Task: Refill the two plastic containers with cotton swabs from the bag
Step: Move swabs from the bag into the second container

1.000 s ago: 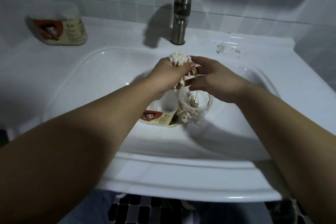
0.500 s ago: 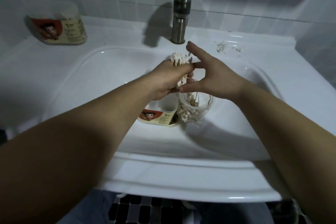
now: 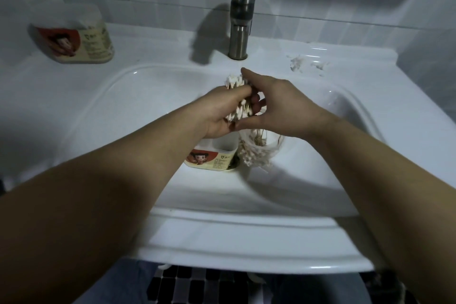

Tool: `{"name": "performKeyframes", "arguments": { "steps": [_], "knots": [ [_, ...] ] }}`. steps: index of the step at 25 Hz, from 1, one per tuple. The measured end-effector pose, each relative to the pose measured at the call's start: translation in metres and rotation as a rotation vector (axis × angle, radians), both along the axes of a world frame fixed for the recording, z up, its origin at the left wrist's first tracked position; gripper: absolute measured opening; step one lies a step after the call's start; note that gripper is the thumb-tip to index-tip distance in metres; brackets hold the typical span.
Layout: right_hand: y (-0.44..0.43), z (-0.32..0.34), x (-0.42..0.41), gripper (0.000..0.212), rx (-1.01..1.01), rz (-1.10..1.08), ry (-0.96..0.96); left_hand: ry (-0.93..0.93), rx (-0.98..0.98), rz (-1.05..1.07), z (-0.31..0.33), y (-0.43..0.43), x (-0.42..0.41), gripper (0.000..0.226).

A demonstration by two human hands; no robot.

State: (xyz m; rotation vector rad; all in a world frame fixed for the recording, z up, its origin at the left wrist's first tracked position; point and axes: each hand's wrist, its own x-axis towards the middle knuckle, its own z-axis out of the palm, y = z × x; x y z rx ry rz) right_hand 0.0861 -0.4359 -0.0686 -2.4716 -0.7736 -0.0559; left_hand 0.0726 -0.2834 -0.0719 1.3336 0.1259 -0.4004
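Firmly, left hand grips cotton swabs; right hand curls round them

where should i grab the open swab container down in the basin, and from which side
Probably take the container by its labelled front and back walls, coming from its left: it stands upright, the bag crowds its right side, and the left hand holds cotton swabs over the open top.

Sink — container, bag inside.
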Motion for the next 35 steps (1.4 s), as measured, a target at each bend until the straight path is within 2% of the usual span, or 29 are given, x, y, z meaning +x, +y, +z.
{"name": "performKeyframes", "arguments": {
  "steps": [3,8,9,12,13,18,20,26,30,35],
  "knots": [
    [-0.002,-0.001,0.003,0.094,0.068,0.012,0.003,0.018,0.044,-0.011,0.001,0.002,0.0,0.022],
    [-0.006,0.007,-0.001,0.098,0.157,-0.058,0.152,0.028,0.121,0.093,-0.002,-0.001,0.003,0.009],
    [-0.007,0.009,-0.003,0.087,0.146,-0.091,0.156,0.02,0.135,0.134,-0.003,0.0,0.005,0.006],
    [-0.008,0.015,-0.006,0.024,0.015,-0.177,0.121,-0.019,0.163,0.202,-0.007,0.006,0.008,0.009],
    [-0.008,0.014,-0.005,0.013,-0.054,-0.192,0.135,-0.025,0.166,0.205,-0.008,0.007,0.008,0.01],
    [0.0,0.001,-0.005,0.03,-0.549,-0.091,0.255,-0.059,0.228,0.152,-0.013,0.005,0.01,0.011],
    [0.004,-0.002,-0.007,0.03,-0.663,-0.042,0.285,-0.07,0.24,0.132,-0.015,0.005,0.01,0.012],
    [0.01,-0.012,-0.009,0.025,-0.756,0.02,0.269,-0.1,0.273,0.097,-0.017,0.005,0.011,0.013],
    [0.011,-0.014,-0.008,0.005,-0.77,0.04,0.227,-0.114,0.289,0.067,-0.018,0.004,0.01,0.013],
    [0.011,-0.011,-0.006,0.023,-0.668,0.004,0.122,-0.156,0.356,0.003,-0.02,0.003,0.01,0.01]
  ]
}}
